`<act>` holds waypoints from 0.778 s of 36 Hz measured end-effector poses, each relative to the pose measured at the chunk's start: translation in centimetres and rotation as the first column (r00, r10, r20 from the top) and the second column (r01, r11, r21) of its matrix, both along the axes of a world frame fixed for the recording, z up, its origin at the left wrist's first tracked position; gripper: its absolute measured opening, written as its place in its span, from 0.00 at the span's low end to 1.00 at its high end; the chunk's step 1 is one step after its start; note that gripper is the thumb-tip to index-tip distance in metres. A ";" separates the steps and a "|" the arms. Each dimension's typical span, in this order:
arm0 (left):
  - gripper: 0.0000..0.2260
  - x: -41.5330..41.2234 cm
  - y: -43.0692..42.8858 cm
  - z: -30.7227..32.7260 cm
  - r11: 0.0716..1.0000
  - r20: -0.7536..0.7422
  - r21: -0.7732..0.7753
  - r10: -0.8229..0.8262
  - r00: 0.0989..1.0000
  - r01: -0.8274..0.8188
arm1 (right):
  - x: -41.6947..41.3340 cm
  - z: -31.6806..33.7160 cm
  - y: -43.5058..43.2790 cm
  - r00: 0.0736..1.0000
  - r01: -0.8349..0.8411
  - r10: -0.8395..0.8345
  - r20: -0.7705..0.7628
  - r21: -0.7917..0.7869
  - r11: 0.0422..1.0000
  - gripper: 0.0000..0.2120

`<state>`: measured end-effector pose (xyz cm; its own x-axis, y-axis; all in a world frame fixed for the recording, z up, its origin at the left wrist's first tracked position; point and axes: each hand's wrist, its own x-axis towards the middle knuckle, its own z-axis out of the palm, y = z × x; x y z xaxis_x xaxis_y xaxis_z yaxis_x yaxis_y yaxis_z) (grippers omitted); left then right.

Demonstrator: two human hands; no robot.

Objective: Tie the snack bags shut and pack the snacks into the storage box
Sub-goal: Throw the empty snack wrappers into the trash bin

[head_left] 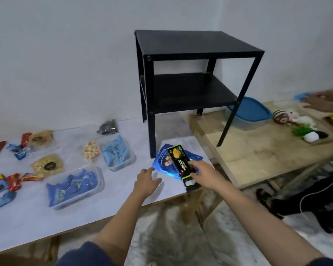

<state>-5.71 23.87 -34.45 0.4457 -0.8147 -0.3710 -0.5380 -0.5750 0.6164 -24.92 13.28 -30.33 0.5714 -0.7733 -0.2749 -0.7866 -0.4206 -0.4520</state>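
Observation:
A black-and-green Nextar biscuit box (pixel 179 164) lies on a blue snack bag (pixel 162 160) near the white table's right corner. My right hand (pixel 204 174) is closed around the box's near end. My left hand (pixel 147 181) hovers just left of the blue bag with fingers spread, holding nothing. Two clear storage boxes hold blue wrapped snacks: one near me (pixel 75 187) and one farther back (pixel 117 152). Clear bags of biscuits (pixel 47 164), pastel sweets (pixel 90 150) and dark snacks (pixel 109 127) lie on the table.
A black two-tier metal shelf (pixel 190 81) stands across the white table (pixel 46 217) and a lower wooden table (pixel 258 150). A blue-lidded tub (pixel 252 114) and soft toys (pixel 296 121) sit there. Another person's hand (pixel 323 100) and dark-trousered leg (pixel 315 198) are at the right. Red and blue wrapped snacks (pixel 6 187) lie at far left.

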 end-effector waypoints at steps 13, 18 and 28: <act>0.22 2.7 -8.1 -6.2 0.994 -0.027 -0.097 0.052 0.998 -0.054 | 5.2 -8.1 -4.0 0.998 0.043 -0.043 -0.050 0.015 0.999 0.38; 0.24 2.8 -9.5 -7.2 0.981 -0.106 -0.173 0.076 0.991 -0.093 | 3.8 -9.6 -5.3 0.998 0.052 -0.051 -0.021 0.037 0.998 0.42; 0.23 2.5 -10.9 -8.4 0.978 -0.208 -0.183 0.063 0.976 -0.102 | 2.7 -10.2 -6.3 0.999 -0.004 0.003 -0.045 -0.025 1.000 0.41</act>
